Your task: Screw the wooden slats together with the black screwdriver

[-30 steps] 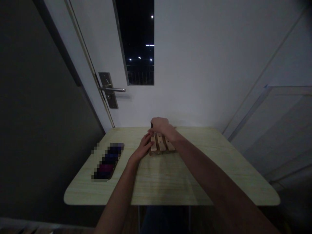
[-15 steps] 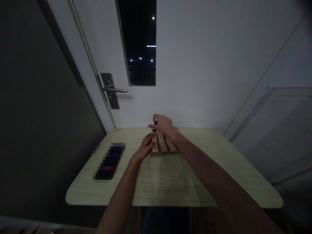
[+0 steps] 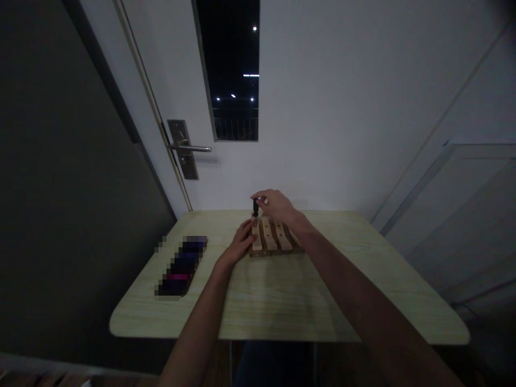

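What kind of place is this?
Likely a room indoors at night, home or dorm unclear: a wood-grain table by a white door with a lever handle, and a dark window pane showing lights outside.

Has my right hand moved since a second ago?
Yes. Judged against the door handle, your right hand has shifted slightly to the right.

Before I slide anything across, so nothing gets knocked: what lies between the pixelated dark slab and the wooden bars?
In the head view, the left hand and pale tabletop lie between the pixelated dark slab and the wooden bars.
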`<state>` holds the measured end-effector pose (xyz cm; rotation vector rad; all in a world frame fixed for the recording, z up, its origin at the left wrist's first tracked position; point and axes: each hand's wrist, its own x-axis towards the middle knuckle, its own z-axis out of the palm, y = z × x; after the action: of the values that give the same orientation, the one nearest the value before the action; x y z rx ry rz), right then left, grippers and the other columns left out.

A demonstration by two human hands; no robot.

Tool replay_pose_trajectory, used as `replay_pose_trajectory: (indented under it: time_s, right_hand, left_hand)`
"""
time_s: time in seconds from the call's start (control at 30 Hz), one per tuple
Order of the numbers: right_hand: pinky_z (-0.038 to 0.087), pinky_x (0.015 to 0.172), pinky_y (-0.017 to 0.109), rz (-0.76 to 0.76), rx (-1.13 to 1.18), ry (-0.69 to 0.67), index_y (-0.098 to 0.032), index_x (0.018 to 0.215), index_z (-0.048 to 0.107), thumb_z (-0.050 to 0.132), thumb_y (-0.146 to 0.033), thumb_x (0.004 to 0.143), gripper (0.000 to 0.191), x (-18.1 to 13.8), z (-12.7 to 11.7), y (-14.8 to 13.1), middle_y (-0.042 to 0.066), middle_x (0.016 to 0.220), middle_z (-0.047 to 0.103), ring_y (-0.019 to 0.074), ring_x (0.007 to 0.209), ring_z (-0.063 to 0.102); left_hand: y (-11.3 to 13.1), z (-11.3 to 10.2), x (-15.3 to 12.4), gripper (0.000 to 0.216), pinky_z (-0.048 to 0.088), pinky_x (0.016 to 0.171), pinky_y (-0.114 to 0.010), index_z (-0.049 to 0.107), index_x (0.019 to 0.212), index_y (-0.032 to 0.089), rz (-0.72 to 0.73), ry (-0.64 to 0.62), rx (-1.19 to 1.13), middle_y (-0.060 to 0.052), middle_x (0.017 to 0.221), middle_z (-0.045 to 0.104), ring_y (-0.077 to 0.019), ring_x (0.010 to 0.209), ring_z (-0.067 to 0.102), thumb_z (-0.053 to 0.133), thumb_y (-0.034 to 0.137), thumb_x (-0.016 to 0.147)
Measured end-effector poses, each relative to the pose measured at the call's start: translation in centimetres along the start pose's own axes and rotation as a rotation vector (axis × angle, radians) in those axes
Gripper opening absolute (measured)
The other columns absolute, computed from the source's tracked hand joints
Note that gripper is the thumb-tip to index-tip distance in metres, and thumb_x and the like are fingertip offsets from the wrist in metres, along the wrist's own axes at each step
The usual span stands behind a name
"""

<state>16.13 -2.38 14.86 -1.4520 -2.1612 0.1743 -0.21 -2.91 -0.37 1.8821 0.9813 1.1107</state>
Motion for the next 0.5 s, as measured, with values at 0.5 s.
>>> replay_pose_trajectory:
  time_s: [0.5]
  right_hand:
    - [0.035, 0.057, 0.022, -0.045, 0.224, 0.148, -0.019, 0.091, 0.057, 0.058, -0.03, 0.08, 0.016, -0.2, 2.6, -0.1, -0.002, 0.068, 0.061, 0.0096, 0.058, 0.051]
  left_hand:
    - [0.2, 0.0, 0.0, 0.049, 0.017, 0.117, -0.043, 0.045, 0.132, 0.024, -0.053, 0.006, 0.017, -0.006, 0.147, 0.031, -0.0231, 0.14, 0.023, 0.051, 0.035, 0.085]
